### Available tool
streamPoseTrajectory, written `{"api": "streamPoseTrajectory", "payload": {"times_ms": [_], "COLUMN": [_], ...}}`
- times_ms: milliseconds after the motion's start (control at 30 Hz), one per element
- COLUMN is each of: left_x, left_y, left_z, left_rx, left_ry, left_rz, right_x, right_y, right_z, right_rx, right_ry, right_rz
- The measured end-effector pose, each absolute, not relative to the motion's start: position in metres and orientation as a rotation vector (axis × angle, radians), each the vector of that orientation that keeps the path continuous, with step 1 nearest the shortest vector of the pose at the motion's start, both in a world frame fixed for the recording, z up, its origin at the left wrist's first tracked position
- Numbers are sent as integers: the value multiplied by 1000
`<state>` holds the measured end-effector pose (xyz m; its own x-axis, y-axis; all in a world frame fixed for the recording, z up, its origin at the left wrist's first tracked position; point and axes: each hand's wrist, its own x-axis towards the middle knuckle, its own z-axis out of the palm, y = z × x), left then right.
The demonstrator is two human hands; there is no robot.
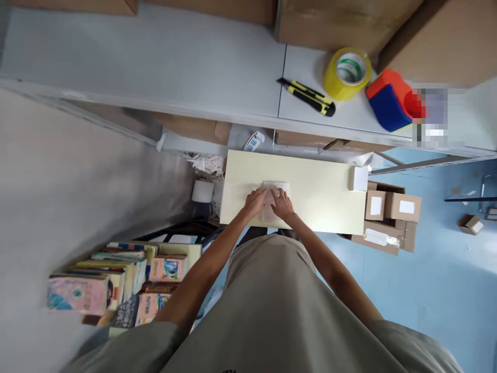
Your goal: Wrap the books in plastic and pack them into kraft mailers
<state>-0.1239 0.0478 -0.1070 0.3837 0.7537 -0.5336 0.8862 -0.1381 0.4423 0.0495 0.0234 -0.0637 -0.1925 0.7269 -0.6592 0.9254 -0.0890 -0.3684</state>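
A whitish, partly see-through sheet or bag [271, 213] lies flat on the cream tabletop [322, 202] in front of my body. Its exact kind is too small to tell, and a whiter rectangular part shows along its far edge. My left hand [255, 201] has bent fingers closed at its left side. On the opposite side, my right hand [282, 204] grips it with curled fingers, the thumb side facing the left hand. Both hands are close together, and some of the sheet is hidden beneath the fingertips.
A white box [358, 178] stands at the table's right end. Cardboard boxes [404, 207] are stacked beyond it. The grey shelf [174, 62] above carries a utility knife [308, 96], yellow tape roll [347, 73] and red-blue object [392, 101]. Stacked books [77, 293] stand lower left.
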Motion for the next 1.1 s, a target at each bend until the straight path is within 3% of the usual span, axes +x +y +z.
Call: {"api": "streamPoseTrajectory", "payload": {"times_ms": [100,333,533,667,800,900,1100], "left_x": [-123,-88,-84,-102,-128,-145,-142], "left_y": [80,187,222,193,138,83,3], "left_z": [-75,47,92,55,-29,-92,-155], "left_rx": [1997,2168,2142,2056,1891,1722,1546], "left_ry": [1407,1318,1286,1375,1576,1714,1676], "left_rz": [-82,737,989,918,693,333,-23], "right_x": [68,113,117,115,121,119,108], "right_y": [39,169,257,262,230,180,61], "right_z": [-28,90,116,114,102,82,-2], "right_rx": [1961,2317,2350,2372,2386,2399,2326], "right_ry": [2099,2541,2508,2394,2535,2672,2413], "right_rz": [-1020,-395,-326,-320,-271,-291,-828]}}
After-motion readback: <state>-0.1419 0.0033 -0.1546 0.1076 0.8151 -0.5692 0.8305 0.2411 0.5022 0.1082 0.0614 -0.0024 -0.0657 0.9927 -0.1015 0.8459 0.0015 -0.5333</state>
